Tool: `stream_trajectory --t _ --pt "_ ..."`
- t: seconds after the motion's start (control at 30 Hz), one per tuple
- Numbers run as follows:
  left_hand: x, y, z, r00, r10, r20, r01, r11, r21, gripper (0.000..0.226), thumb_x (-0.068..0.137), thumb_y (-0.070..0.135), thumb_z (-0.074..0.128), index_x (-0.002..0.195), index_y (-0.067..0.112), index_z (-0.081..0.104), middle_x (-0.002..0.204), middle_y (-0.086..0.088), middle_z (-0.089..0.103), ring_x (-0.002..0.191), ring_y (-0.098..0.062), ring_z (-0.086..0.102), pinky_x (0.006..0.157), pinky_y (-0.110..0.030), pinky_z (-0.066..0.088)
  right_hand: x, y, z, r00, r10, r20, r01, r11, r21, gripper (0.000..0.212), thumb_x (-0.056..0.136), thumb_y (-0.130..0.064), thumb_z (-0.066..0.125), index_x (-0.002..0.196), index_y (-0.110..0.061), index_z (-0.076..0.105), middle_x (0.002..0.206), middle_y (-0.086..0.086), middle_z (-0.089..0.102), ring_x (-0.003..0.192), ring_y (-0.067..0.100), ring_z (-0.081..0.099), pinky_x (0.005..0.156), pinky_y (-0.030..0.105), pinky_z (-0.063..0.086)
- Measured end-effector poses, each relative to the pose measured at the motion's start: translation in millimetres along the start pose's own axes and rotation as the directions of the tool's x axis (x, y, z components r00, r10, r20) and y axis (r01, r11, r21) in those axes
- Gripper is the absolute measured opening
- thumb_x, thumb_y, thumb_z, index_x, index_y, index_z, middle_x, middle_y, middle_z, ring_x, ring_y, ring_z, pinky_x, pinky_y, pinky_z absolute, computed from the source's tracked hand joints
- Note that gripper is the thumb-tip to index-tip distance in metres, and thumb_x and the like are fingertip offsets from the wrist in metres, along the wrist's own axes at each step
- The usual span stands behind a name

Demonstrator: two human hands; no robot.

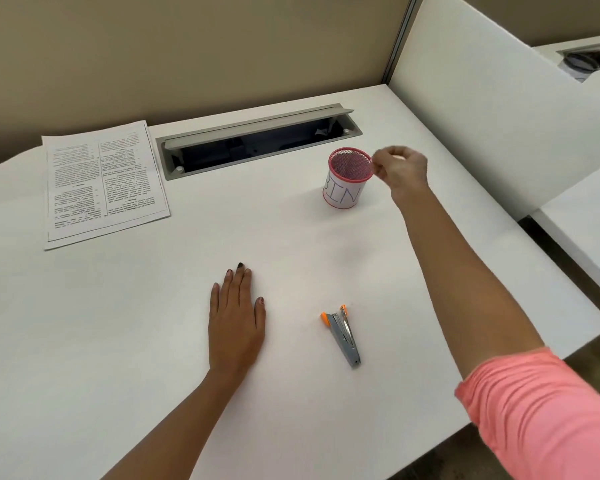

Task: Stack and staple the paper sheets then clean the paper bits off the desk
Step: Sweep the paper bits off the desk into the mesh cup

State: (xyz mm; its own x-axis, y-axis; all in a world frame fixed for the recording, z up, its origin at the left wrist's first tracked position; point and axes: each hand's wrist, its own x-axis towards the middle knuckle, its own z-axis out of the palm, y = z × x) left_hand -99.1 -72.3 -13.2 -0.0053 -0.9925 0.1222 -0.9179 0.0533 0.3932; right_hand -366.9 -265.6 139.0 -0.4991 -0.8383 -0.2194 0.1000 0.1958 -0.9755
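A stack of printed paper sheets [101,185] lies at the back left of the white desk [118,341]. A pink mesh cup labelled BIN [349,178] stands at the back right. My right hand [400,169] hovers just right of the cup's rim with its fingers curled together; it is blurred, and I cannot make out whether anything is pinched. My left hand [238,315] rests flat on the desk, fingers straight. A grey stapler with orange tips [343,334] lies on the desk between my arms, apart from both hands.
An open cable tray [257,143] with a raised grey lid is set into the desk behind the cup. A white divider panel [482,116] borders the desk on the right. The desk's right edge runs diagonally under my right forearm.
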Motion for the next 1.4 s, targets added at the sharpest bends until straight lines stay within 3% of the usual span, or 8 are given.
stream_trajectory --t 0.07,0.13,0.2,0.3,0.5,0.9,1.13,1.4 --pt "0 0 0 1.0 -0.001 0.002 0.001 1.0 0.001 0.057 0.096 0.033 0.025 0.148 0.009 0.033 0.156 -0.005 0.032 0.145 -0.021 0.026 0.12 -0.041 0.014 11 -8 11 0.983 -0.176 -0.042 0.15 0.92 -0.361 0.015 0.069 0.003 0.067 0.076 -0.009 0.065 0.066 0.006 0.065 0.053 0.016 0.063 0.062 0.025 0.058" --pt "1 0 0 1.0 -0.002 0.001 0.002 1.0 0.005 0.057 0.096 0.033 0.026 0.147 0.009 0.034 0.156 -0.005 0.032 0.145 -0.021 0.026 0.12 -0.04 0.014 21 -11 19 0.93 -0.362 0.071 0.323 0.706 -0.631 0.018 0.069 0.004 0.064 0.078 -0.011 0.07 0.072 0.008 0.07 0.063 0.018 0.067 0.068 0.026 0.057" --pt "1 0 0 1.0 -0.003 0.001 0.003 1.0 0.01 0.057 0.096 0.033 0.026 0.147 0.009 0.034 0.156 -0.005 0.033 0.145 -0.021 0.027 0.12 -0.04 0.013 29 -11 24 0.868 -0.45 0.208 0.443 0.515 -0.734 0.023 0.072 0.007 0.06 0.078 -0.01 0.073 0.081 0.012 0.073 0.075 0.023 0.069 0.076 0.029 0.056" --pt "1 -1 0 1.0 -0.004 0.003 0.004 1.0 0.015 0.057 0.096 0.032 0.025 0.148 0.009 0.033 0.156 -0.005 0.033 0.145 -0.021 0.027 0.119 -0.04 0.014 33 -13 26 0.821 -0.487 0.299 0.511 0.39 -0.766 0.023 0.074 0.01 0.06 0.08 -0.006 0.075 0.085 0.015 0.072 0.079 0.027 0.069 0.075 0.028 0.055" --pt "1 0 -1 1.0 -0.003 0.0 0.003 1.0 0.014 0.057 0.096 0.032 0.026 0.148 0.009 0.033 0.156 -0.005 0.032 0.146 -0.02 0.025 0.12 -0.04 0.014 23 -9 26 0.788 -0.518 0.332 0.554 0.361 -0.75 0.024 0.074 0.009 0.058 0.082 -0.005 0.075 0.083 0.014 0.073 0.077 0.025 0.067 0.071 0.025 0.052" --pt "1 1 -1 1.0 -0.004 0.002 0.004 1.0 0.021 0.057 0.096 0.032 0.026 0.148 0.009 0.033 0.156 -0.005 0.031 0.146 -0.02 0.025 0.12 -0.04 0.013 -57 89 -41 0.858 -0.486 0.167 0.453 0.56 -0.694 0.028 0.078 0.012 0.051 0.085 -0.005 0.072 0.083 0.012 0.072 0.077 0.025 0.065 0.07 0.017 0.039" --pt "0 1 -1 1.0 -0.006 0.006 0.006 1.0 0.021 0.057 0.097 0.032 0.026 0.148 0.009 0.032 0.156 -0.005 0.031 0.146 -0.02 0.024 0.12 -0.04 0.013 -96 155 -48 0.829 -0.398 0.393 0.54 0.386 -0.748 0.044 0.078 0.017 0.043 0.114 0.002 0.063 0.112 0.017 0.063 0.107 0.034 0.056 0.093 0.026 0.038" --pt "1 1 -1 1.0 -0.008 0.008 0.008 0.999 0.031 0.056 0.097 0.032 0.027 0.148 0.008 0.033 0.156 -0.006 0.032 0.146 -0.021 0.026 0.12 -0.041 0.015 -78 148 39 0.755 -0.298 0.584 0.654 0.277 -0.704 0.055 0.098 -0.016 0.042 0.145 0.006 0.025 0.152 0.024 0.028 0.143 0.034 0.024 0.118 0.037 0.02"
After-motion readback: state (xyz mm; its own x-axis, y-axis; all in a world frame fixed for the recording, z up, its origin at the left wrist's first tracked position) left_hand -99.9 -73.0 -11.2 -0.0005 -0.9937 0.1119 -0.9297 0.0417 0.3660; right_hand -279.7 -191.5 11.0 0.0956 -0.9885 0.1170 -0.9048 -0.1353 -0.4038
